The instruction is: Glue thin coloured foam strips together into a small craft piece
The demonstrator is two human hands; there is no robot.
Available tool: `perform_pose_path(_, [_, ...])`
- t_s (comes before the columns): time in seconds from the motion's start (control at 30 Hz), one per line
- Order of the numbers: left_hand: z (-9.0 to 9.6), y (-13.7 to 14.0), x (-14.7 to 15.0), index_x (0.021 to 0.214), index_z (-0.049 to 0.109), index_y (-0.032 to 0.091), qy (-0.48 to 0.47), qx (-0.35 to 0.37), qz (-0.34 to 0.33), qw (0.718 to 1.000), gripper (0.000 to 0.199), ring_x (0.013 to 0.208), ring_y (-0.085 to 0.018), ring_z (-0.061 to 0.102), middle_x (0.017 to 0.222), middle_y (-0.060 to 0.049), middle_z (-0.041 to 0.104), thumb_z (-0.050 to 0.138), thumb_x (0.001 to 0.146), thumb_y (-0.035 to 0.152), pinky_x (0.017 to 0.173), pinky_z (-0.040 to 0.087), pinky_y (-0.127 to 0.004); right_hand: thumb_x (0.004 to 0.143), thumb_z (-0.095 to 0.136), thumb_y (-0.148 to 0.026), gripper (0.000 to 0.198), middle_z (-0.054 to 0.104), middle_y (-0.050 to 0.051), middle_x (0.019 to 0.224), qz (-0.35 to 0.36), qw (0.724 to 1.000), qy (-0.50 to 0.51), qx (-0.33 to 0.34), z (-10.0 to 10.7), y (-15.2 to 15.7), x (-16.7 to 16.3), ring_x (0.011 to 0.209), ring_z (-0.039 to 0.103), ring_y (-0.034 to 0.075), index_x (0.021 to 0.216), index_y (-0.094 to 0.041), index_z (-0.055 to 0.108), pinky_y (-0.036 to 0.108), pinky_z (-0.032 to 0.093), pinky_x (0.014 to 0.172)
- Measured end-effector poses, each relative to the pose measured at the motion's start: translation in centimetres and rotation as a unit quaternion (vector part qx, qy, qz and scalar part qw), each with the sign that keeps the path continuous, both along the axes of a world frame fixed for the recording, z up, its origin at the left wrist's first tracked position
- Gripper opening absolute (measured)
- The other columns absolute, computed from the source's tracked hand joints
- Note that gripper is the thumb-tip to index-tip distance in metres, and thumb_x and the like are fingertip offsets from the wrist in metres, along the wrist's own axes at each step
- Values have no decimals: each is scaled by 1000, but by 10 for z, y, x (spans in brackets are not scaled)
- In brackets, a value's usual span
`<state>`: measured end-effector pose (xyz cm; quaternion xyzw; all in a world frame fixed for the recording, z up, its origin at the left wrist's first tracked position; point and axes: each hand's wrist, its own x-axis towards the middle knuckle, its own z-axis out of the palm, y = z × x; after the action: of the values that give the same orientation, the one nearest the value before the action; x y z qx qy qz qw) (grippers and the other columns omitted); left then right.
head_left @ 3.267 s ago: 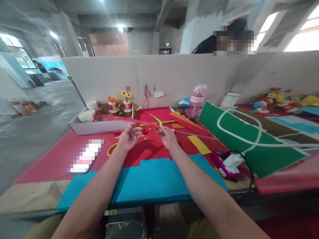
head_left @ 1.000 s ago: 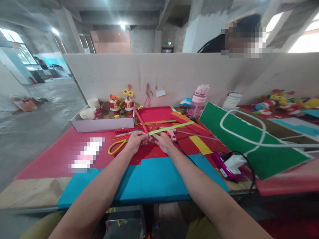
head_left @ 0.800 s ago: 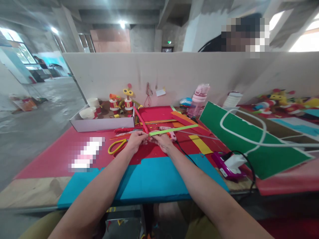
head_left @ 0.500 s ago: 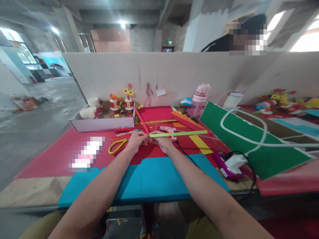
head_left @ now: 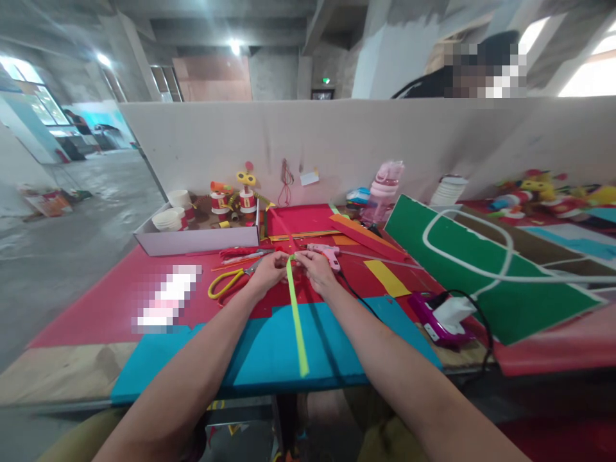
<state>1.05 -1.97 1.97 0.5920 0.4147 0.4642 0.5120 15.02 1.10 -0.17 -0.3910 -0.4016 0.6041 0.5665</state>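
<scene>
A lime-green paper strip [head_left: 297, 317] runs from my fingertips down towards me over the blue sheet [head_left: 255, 350]. From the same spot a red paper strip [head_left: 287, 230] stretches away towards the back of the table. My left hand [head_left: 270, 273] is closed in a pinch where the two strips meet. Opposite it, my right hand [head_left: 316, 269] pinches the same joint. Fingers partly hide how the strips cross or fold. Yellow-handled scissors [head_left: 226, 282] lie beside my left hand. Just behind my right hand lies a pink glue gun [head_left: 325, 250].
A white box [head_left: 197, 242] with paper cups and cup figures stands back left. Right of my arms are a purple power strip [head_left: 445, 324], a green board [head_left: 462, 256] and a looping white cable [head_left: 428, 240]. A pink bottle [head_left: 385, 189] stands by the partition [head_left: 231, 135].
The green strip has swung from pointing right to pointing towards me. The red strip still points away from me. Both hands keep pinching at nearly the same place.
</scene>
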Motion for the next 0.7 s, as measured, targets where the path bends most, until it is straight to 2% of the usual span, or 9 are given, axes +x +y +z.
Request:
perform_pose_path(0.1, [0, -2, 6, 75, 59, 17, 69, 93, 47, 992, 33, 59, -11, 53, 65, 2, 60, 82, 57, 32, 56, 41, -22, 54, 82, -35, 29, 60, -4, 56, -4, 1000, 7, -9, 2, -1, 0, 53, 53, 9, 71, -17, 67, 20, 44, 51])
perform_pose_path(0.17, [0, -2, 8, 70, 57, 18, 81, 114, 93, 986, 29, 57, -11, 51, 61, 3, 57, 77, 64, 37, 54, 39, -22, 54, 82, -36, 30, 61, -3, 57, 9, 1000, 13, -6, 4, -3, 0, 55, 54, 9, 71, -17, 67, 21, 47, 55])
perform_pose_path(0.27, [0, -2, 6, 72, 57, 18, 28, 70, 107, 991, 27, 50, -11, 50, 57, 3, 55, 66, 75, 44, 51, 39, -23, 53, 84, -37, 32, 63, -3, 62, 37, 999, 26, 3, 8, -8, -1, 60, 56, 9, 71, -17, 67, 23, 51, 63])
perform_pose_path(0.4, [2, -2, 1, 72, 58, 17, -38, 32, 84, 995, 24, 47, -9, 49, 56, 3, 56, 68, 72, 39, 49, 38, -22, 53, 85, -39, 33, 63, -3, 64, 78, 997, 23, 4, 11, -12, -1, 60, 57, 9, 70, -18, 66, 24, 52, 66])
perform_pose_path(0.7, [-3, 4, -5, 67, 60, 17, 57, 76, 106, 990, 13, 51, -11, 48, 56, 1, 56, 62, 72, 29, 50, 35, -22, 56, 83, -41, 33, 64, -2, 59, 53, 997, -60, 12, 6, -11, 0, 53, 58, 9, 72, -17, 67, 23, 50, 58])
